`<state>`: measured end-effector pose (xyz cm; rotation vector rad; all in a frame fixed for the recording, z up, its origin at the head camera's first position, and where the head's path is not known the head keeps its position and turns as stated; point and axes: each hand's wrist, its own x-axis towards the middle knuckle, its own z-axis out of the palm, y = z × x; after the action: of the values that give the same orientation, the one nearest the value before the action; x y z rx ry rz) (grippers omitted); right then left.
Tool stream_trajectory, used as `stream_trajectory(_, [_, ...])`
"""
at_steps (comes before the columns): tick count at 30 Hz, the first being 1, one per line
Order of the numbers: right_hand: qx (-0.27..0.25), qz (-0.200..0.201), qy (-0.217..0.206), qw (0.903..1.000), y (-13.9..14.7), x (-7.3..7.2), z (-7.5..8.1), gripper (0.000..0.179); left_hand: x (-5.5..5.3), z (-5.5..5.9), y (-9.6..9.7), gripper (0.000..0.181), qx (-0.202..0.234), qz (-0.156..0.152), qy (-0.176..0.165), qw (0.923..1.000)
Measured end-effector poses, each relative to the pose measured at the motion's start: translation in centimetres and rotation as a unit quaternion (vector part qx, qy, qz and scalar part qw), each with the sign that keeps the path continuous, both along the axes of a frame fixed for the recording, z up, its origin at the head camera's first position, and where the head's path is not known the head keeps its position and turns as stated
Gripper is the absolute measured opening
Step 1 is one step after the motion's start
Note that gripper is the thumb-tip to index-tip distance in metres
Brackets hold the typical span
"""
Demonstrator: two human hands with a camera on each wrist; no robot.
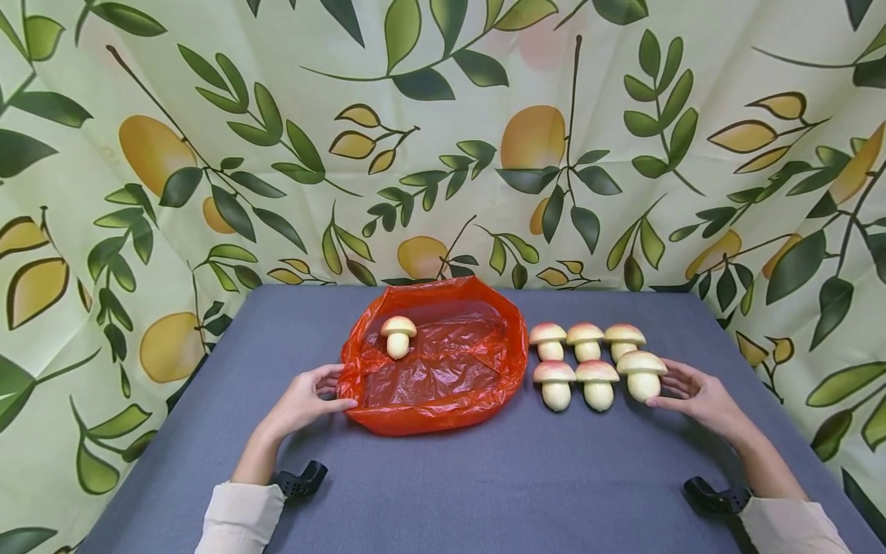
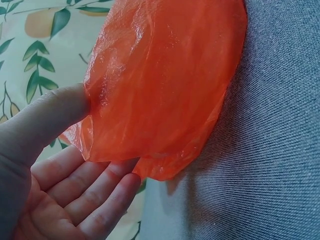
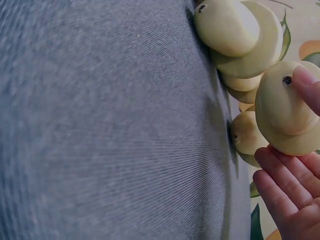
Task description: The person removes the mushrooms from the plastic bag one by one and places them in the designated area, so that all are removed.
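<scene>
A red plastic bag (image 1: 436, 419) lies spread on the table with its mouth facing up. One toy mushroom (image 1: 398, 338) with a pale stem and a yellowish cap is inside it, toward the left. My left hand (image 1: 304, 400) pinches the bag's left edge; in the left wrist view the thumb (image 2: 55, 112) is on one side of the red film, the fingers on the other. At the right, my right hand (image 1: 702, 396) holds a mushroom (image 1: 642, 377) between thumb and fingers; the right wrist view shows a dark spot on its stem (image 3: 280, 100).
Several more mushrooms stand in two rows right of the bag, among them a front one (image 1: 556, 385) and a back one (image 1: 586, 341). Grey-blue cloth covers the table (image 1: 484, 492). A leaf-patterned curtain (image 1: 443, 177) hangs behind and at both sides.
</scene>
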<state>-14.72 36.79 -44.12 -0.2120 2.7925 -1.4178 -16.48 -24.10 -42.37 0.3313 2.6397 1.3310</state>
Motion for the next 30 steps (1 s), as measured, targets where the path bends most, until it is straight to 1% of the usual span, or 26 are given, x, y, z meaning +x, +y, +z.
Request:
stream_trajectory(7, [-0.002, 0.006, -0.004, 1.0000, 0.3, -0.1, -1.0, 0.074, 0.1, 0.2, 0.0, 0.064, -0.001, -0.002, 0.001, 1.0000])
stream_trajectory(12, [-0.025, 0.014, 0.000, 0.9996, 0.6, -0.2, -1.5, 0.067, 0.1, 0.2, 0.0, 0.064, 0.002, -0.005, 0.004, 1.0000])
stream_trajectory(15, [-0.027, 0.014, -0.005, 0.9995, 0.7, -0.2, -1.6, 0.066, 0.1, 0.1, 0.0, 0.064, 0.002, -0.005, 0.005, 1.0000])
stream_trajectory(23, [0.018, 0.005, -0.025, 0.9995, 0.4, -0.3, -1.5, 0.075, 0.1, 0.2, 0.0, 0.063, 0.003, -0.003, 0.003, 1.0000])
stream_trajectory(30, [0.055, 0.001, -0.039, 0.9977, 0.0, -0.3, -1.2, 0.078, 0.1, 0.2, 0.1, 0.063, -0.002, 0.000, 0.005, 1.0000])
